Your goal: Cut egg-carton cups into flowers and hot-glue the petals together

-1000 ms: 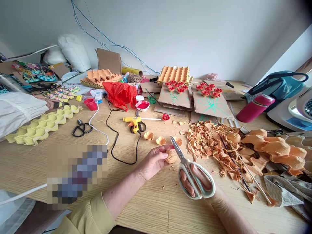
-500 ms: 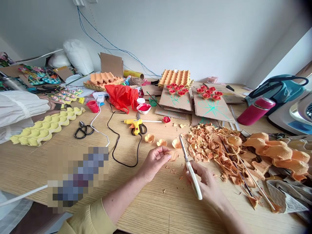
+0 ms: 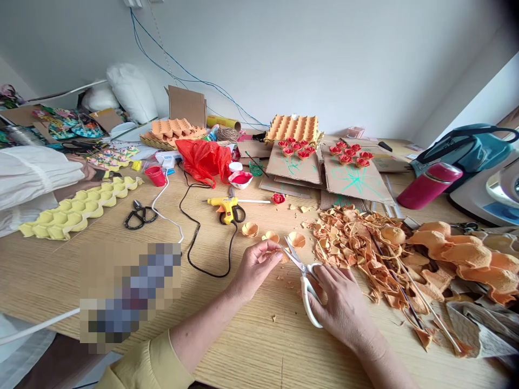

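My left hand (image 3: 259,267) is closed in a pinch on a small orange egg-carton piece (image 3: 285,258), mostly hidden by the fingers. White-handled scissors (image 3: 305,289) are in my right hand (image 3: 344,300), its fingers through the loops. The blades stand slightly apart, their tips close to the left fingertips and the piece. Just beyond lie orange cut petal cups: a stack (image 3: 250,229), a smaller cup (image 3: 270,236) and a wider cup (image 3: 297,240). Small orange scraps are scattered on the wooden table (image 3: 243,340) below my hands.
Orange cuttings (image 3: 344,237) and egg-carton pieces (image 3: 454,246) heap on the right. Ahead are a yellow glue gun (image 3: 225,205), a red flower (image 3: 278,199) and red flowers on cardboard (image 3: 352,181). Black-handled scissors (image 3: 140,215) lie left. A person's white sleeve (image 3: 36,175) shows at far left.
The scissors swung away upright, with the wrist turned, then came back left with their tips at the piece. My left hand keeps its pinch and has turned the piece slightly.
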{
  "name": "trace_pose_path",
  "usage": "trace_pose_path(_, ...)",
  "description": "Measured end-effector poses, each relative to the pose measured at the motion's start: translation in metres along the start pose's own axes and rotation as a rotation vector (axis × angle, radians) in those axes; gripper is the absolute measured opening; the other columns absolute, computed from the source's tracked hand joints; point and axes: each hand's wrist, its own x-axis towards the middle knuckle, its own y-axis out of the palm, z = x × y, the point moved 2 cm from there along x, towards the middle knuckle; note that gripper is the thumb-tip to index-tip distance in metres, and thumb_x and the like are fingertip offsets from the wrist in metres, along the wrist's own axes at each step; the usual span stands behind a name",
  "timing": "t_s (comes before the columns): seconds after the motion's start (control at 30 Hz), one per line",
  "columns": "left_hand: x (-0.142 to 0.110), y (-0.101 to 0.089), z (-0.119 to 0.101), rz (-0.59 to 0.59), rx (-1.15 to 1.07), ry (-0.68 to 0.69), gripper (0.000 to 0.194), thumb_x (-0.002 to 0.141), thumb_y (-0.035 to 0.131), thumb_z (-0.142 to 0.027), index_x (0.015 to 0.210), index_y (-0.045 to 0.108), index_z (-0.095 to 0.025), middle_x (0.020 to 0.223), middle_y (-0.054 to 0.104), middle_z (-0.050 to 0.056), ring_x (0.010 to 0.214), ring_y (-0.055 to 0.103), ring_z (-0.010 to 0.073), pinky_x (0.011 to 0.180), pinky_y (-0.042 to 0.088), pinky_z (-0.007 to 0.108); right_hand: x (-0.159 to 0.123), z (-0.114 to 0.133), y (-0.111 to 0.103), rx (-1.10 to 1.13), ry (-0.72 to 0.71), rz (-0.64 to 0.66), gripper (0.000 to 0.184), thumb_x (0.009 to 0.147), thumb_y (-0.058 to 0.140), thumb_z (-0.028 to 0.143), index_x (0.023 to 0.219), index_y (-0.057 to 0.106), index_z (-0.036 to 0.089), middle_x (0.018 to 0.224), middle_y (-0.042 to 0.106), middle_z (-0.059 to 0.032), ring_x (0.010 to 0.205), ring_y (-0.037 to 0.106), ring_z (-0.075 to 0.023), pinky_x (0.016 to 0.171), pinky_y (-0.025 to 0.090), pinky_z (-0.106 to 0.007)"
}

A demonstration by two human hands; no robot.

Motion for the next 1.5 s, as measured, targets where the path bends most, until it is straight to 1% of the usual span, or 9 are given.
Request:
trace_pose_path(0.13,-0.001,0.003,-0.003,0.023,-0.051,-0.019,0.02,0.077,0.079,-0.032,0.079,0.067,-0.016,0.075,0.067,-0.001,0.075,0.059,0.0121,0.075,0.045,0.024,0.0,0.001,-0.001,-0.029,-0.006,0.008,0.013,0.089,0.06,0.033,0.089,0.052,0.023,0.083,0.062,-0.0023,0.08,0.058,-0.0237,0.077,0.033,-0.037)
trace_pose_path(0.23,-0.002,0.005,-0.003,0.059,-0.072,-0.026,0.022,0.076,0.08,-0.034,0.078,0.068,-0.016,0.078,0.069,0.001,0.079,0.062,0.0137,0.08,0.046,0.026,0.001,0.003,-0.002,-0.031,-0.012,0.004,0.014,0.09,0.059,0.034,0.089,0.051,0.023,0.083,0.062,-0.0022,0.078,0.057,-0.0234,0.077,0.032,-0.037)
trace_pose_path(0.37,-0.002,0.005,0.002,0.121,-0.069,-0.026,0.022,0.08,0.077,-0.036,0.083,0.072,-0.015,0.083,0.071,0.003,0.085,0.062,0.0155,0.086,0.046,0.028,0.001,0.005,-0.002,-0.011,-0.019,0.012,0.017,0.092,0.056,0.038,0.088,0.05,0.023,0.082,0.061,-0.0028,0.078,0.056,-0.0233,0.076,0.032,-0.037)
trace_pose_path(0.53,-0.003,0.006,0.006,0.154,-0.127,-0.027,0.022,0.081,0.077,-0.037,0.083,0.072,-0.016,0.082,0.07,0.003,0.083,0.062,0.0158,0.086,0.046,0.03,0.0,0.008,-0.002,0.031,-0.034,0.017,0.013,0.09,0.056,0.033,0.086,0.049,0.022,0.083,0.059,-0.0023,0.075,0.053,-0.0214,0.075,0.032,-0.036)
trace_pose_path(0.8,-0.006,0.007,0.007,0.209,-0.085,-0.058,0.026,0.081,0.077,-0.04,0.087,0.072,-0.016,0.087,0.072,0.004,0.087,0.063,0.0171,0.085,0.046,0.03,0.002,0.01,-0.004,0.07,-0.065,0.016,0.014,0.088,0.054,0.031,0.084,0.045,0.023,0.081,0.056,-0.0023,0.074,0.051,-0.0215,0.077,0.034,-0.037)
trace_pose_path(1.03,-0.007,0.009,0.002,0.225,-0.087,-0.063,0.025,0.081,0.078,-0.04,0.086,0.072,-0.016,0.088,0.072,0.004,0.087,0.063,0.0162,0.084,0.044,0.028,0.001,0.009,-0.004,0.042,-0.076,-0.005,0.016,0.084,0.058,0.032,0.087,0.045,0.023,0.085,0.057,-0.0036,0.078,0.052,-0.0231,0.084,0.036,-0.041)
trace_pose_path(1.3,-0.007,0.008,0.004,0.231,-0.091,-0.076,0.026,0.081,0.077,-0.04,0.086,0.072,-0.015,0.087,0.072,0.003,0.085,0.063,0.0159,0.082,0.044,0.027,0.0,0.01,-0.005,0.096,-0.101,-0.02,0.018,0.087,0.056,0.032,0.084,0.041,0.024,0.078,0.053,-0.0007,0.071,0.049,-0.0201,0.085,0.036,-0.042)
trace_pose_path(1.5,-0.008,0.009,0.003,0.247,-0.149,-0.079,0.022,0.08,0.079,-0.038,0.086,0.072,-0.017,0.089,0.074,0.003,0.088,0.065,0.016,0.089,0.046,0.029,-0.002,0.008,-0.004,0.142,-0.127,-0.016,0.018,0.088,0.056,0.031,0.082,0.041,0.023,0.075,0.052,0.0015,0.068,0.047,-0.0182,0.085,0.035,-0.041)
